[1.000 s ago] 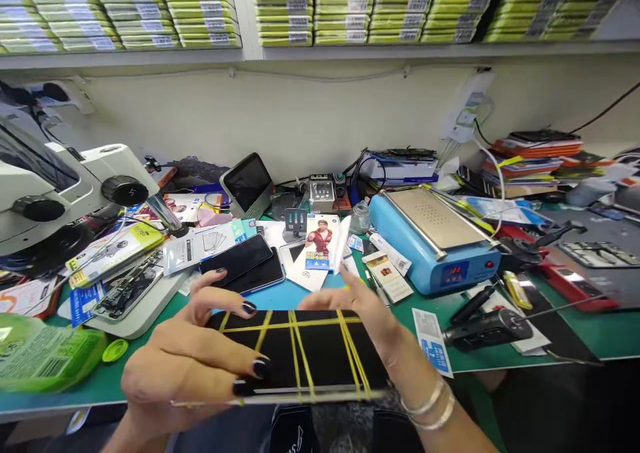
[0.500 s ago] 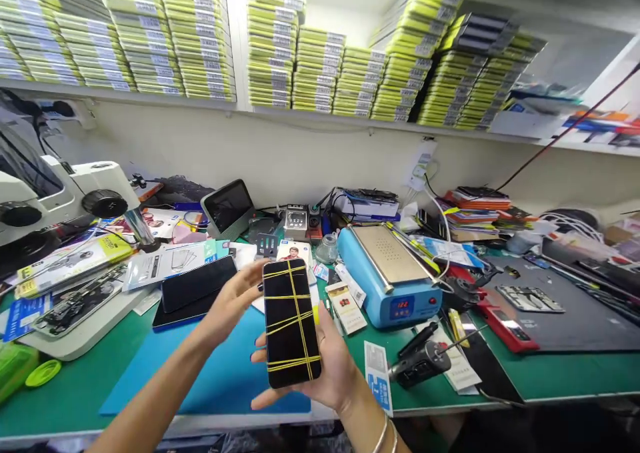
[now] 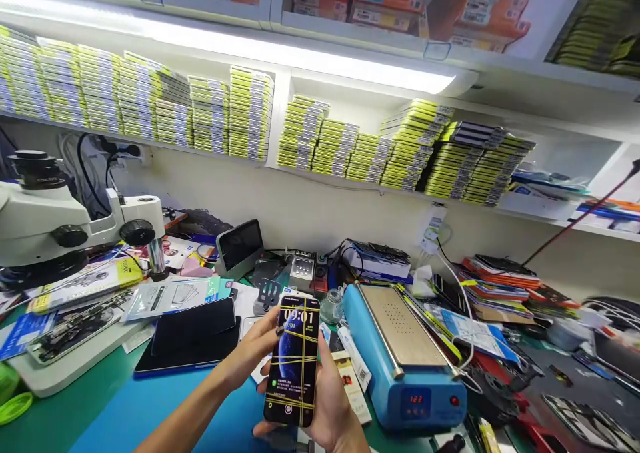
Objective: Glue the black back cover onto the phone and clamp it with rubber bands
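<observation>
A black smartphone (image 3: 299, 366) wrapped with several thin yellow rubber bands is held upright over the blue mat (image 3: 200, 406). Its screen is lit and reads 09:01 above a picture of a planet. My right hand (image 3: 330, 399) is closed around its right side and back, with some fingertips showing past the left edge. At the upper left edge, my left hand (image 3: 253, 346) grips the phone, its fingertips partly hidden behind it.
Right of the hands stands a blue heating machine (image 3: 385, 366) with a metal plate. A microscope (image 3: 75, 219) and an opened phone (image 3: 83, 326) are at left. Two dark tablets (image 3: 195, 326) lie behind the mat. Stacked yellow boxes (image 3: 250, 113) fill the shelf.
The phone's screen has gone from black to lit. My left hand has closed onto the phone's upper edge. The view has tilted up, showing more shelf.
</observation>
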